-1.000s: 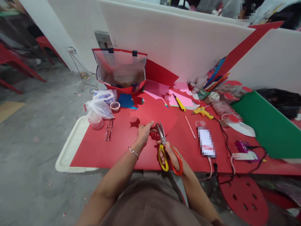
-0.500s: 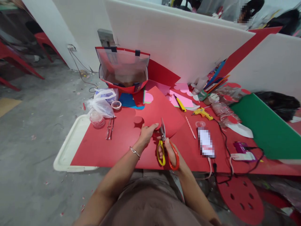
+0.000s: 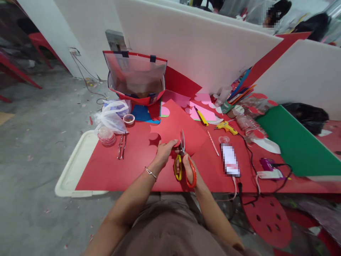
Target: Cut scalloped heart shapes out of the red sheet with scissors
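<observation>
A sheet of red paper [image 3: 174, 117] with rounded cut-outs along its left edge is pinched by my left hand [image 3: 165, 151], thumb on top. My right hand [image 3: 188, 169] grips scissors [image 3: 182, 144] with one yellow and one red-orange handle, its thumb through the red one. The scissor blades point away from me and lie at the paper close to my left thumb. The handles are a little apart. Part of the lower blade and the fingers under the paper are hidden.
Around the red-topped table [image 3: 112, 177] lie eyeglasses [image 3: 122, 145], a yellow cutter knife [image 3: 201, 116], a pencil [image 3: 213, 143], a yellow glue gun [image 3: 226, 127] and a phone [image 3: 230, 160] on a cable. A bag [image 3: 135, 76] stands behind, beside a plastic bag [image 3: 113, 117]. A green board [image 3: 298, 142] leans right.
The scissor handles have come closer together, and my right hand has shifted slightly left. My left hand keeps its hold on the red paper. The whole view has shifted a little.
</observation>
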Demonstrator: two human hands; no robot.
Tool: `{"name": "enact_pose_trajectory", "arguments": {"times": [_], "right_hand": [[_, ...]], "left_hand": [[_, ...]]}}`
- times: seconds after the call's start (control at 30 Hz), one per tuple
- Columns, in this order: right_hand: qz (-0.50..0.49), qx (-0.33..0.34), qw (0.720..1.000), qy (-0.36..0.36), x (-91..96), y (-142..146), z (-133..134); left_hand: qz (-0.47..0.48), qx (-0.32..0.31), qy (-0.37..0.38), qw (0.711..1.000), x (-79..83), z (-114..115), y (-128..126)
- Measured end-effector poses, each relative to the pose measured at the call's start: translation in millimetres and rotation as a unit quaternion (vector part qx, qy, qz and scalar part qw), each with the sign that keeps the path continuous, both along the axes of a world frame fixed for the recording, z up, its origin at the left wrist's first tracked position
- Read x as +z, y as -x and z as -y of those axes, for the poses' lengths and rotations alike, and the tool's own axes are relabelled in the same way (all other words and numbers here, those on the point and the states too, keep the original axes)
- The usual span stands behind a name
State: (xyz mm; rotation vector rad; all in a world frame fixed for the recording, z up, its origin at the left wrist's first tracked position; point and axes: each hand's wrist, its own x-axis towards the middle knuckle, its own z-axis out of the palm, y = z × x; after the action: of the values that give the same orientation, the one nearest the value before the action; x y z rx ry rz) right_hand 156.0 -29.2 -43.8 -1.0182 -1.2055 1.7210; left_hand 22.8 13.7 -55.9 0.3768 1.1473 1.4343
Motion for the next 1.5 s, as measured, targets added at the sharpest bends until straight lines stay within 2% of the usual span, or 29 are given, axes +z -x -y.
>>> {"name": "enact_pose_trajectory", "arguments": {"times": [0.4,0.77,0.93,1.5], "right_hand": [[0.003,-0.001,1.0,-0.011,-0.6,-2.1,1.1],[-0.014,0.006,1.0,-0.024,-5.3,-3.9,0.6],[-0.027,-0.001,0.999,-0.039,-9.2,-3.3,0.5],[-0.031,-0.004,0.999,-0.033,-7.3,-3.2,0.7]], "left_hand": [[0.007,-0.005,-0.01,1.0,-7.0,-0.8,0.5],[0.018,0.016,-0.05,0.998,-0.8,0.9,-1.7],[0.03,0.017,-0.025,0.999,-1.2,-0.2,-2.3],[0.055,0.013,-0.024,0.998,-1.1,-0.6,-3.4]]}}
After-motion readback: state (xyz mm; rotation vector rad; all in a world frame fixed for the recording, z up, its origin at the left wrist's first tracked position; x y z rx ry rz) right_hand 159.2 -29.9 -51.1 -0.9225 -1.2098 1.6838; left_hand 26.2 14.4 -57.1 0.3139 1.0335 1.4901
